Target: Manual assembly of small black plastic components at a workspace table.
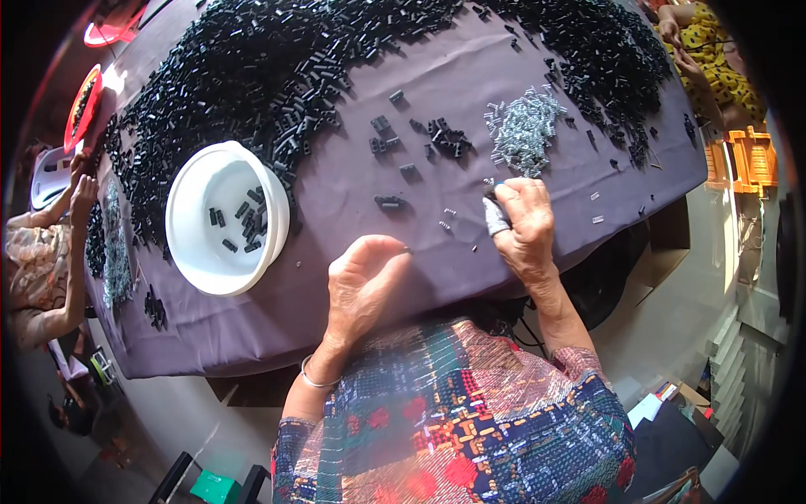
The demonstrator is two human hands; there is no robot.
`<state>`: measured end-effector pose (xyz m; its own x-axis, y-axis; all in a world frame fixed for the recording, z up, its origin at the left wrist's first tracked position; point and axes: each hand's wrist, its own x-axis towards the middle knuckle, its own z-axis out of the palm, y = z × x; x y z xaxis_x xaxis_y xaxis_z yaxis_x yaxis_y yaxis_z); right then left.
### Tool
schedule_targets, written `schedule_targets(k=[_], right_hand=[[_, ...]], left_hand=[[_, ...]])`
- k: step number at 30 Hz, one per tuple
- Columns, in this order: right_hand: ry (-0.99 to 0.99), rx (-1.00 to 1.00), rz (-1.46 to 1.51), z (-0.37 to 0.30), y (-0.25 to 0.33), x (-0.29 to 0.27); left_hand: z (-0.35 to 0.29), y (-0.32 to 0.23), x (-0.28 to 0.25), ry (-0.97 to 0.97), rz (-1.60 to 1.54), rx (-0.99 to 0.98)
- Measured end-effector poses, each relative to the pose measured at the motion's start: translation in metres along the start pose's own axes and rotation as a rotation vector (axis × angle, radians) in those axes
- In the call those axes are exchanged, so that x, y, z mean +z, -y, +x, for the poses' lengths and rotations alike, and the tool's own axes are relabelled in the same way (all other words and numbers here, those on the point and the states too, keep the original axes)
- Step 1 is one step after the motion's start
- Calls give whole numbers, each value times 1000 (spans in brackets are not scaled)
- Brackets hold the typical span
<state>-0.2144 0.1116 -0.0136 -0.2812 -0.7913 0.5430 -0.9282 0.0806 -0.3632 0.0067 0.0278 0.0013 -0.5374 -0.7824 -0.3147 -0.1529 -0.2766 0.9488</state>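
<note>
Over the near part of the cloth, my left hand (361, 281) is closed in a pinch. Something tiny and dark shows at its fingertips, too small to name. My right hand (527, 223), with a grey covering (495, 218) on one finger, pinches a small black piece (490, 190). Just beyond it lies a heap of small silvery metal springs or pins (525, 130). Between and ahead of my hands are loose black plastic pieces (389, 202), a small black cluster (449, 139) and a few tiny springs (447, 225).
A white bowl (180, 218) with several black pieces stands left of my hands. A large pile of black pieces (243, 76) covers the far left of the purple cloth (336, 214); another pile (617, 59) lies far right. Other people sit at the left and far right edges.
</note>
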Motion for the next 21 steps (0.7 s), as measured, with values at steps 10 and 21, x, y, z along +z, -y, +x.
schedule_targets(k=[10,21], right_hand=[[152,1,174,-1,16,4],[216,-18,261,11,30,3]], left_hand=[[1,7,-1,-9,3,96],[0,-5,-5,-3,-307,-11]])
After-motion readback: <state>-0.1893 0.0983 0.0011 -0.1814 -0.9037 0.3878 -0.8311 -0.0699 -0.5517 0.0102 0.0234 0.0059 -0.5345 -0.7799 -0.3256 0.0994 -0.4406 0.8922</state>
